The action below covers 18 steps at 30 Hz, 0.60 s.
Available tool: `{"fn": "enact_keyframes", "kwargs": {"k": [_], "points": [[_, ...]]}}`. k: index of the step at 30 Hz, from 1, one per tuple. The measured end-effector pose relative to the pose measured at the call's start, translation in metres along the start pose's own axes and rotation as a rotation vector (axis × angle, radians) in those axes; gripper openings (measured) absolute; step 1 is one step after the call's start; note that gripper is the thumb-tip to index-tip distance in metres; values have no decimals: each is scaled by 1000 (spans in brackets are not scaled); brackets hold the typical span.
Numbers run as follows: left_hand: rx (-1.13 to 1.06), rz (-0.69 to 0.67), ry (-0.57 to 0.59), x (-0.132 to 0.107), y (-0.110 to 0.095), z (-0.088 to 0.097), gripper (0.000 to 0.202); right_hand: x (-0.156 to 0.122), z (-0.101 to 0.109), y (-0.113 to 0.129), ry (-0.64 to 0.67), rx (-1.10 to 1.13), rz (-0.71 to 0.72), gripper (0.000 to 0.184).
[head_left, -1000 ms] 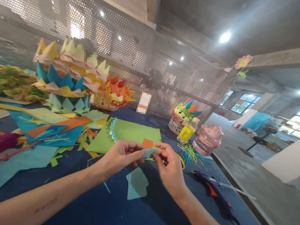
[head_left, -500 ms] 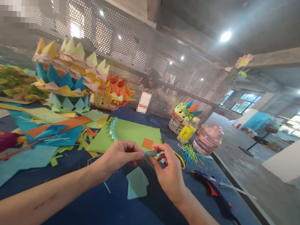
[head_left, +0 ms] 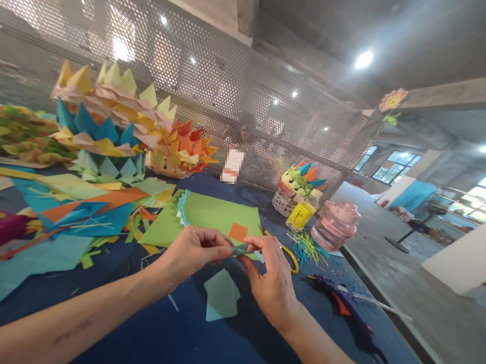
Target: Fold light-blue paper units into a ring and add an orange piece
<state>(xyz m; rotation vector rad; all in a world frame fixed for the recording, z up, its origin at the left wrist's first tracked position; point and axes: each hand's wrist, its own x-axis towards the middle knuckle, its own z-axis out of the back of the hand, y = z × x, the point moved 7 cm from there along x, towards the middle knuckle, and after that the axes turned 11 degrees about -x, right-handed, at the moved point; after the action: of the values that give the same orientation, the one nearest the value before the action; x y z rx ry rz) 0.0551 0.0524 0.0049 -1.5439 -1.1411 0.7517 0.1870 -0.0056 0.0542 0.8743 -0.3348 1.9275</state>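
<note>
A small folded piece of blue-green paper is held between both hands above the dark blue table. My left hand pinches its left end between thumb and fingers. At the other end, my right hand closes thumb and fingertips on it, a ring showing on one finger. Just below the hands lie a few pale teal paper squares, overlapping. Behind them is a green sheet with an orange paper square and a curved blue-and-white folded chain on it. Yellow scissor handles show partly behind my right hand.
Folded paper crowns stack at the back left, above loose paper scraps. To the right stand a yellow-labelled bottle, a pink water bottle and a paper-filled basket. A glue gun lies near the right edge.
My right hand has shifted slightly left, and its fingers now close further over the folded paper. My left hand keeps its pinch in nearly the same place.
</note>
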Motion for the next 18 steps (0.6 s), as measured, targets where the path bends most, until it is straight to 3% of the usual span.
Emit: {"fn": "enact_keyframes", "kwargs": {"k": [6, 14, 18], "points": [[-220, 162, 31, -2, 9, -4, 22, 1, 6, 8, -11, 13, 118, 19], [-124, 91, 213, -3, 2, -18, 24, -1, 7, 15, -63, 63, 252, 23], [-117, 140, 188, -2, 6, -16, 20, 1, 8, 18, -61, 3, 251, 18]]}}
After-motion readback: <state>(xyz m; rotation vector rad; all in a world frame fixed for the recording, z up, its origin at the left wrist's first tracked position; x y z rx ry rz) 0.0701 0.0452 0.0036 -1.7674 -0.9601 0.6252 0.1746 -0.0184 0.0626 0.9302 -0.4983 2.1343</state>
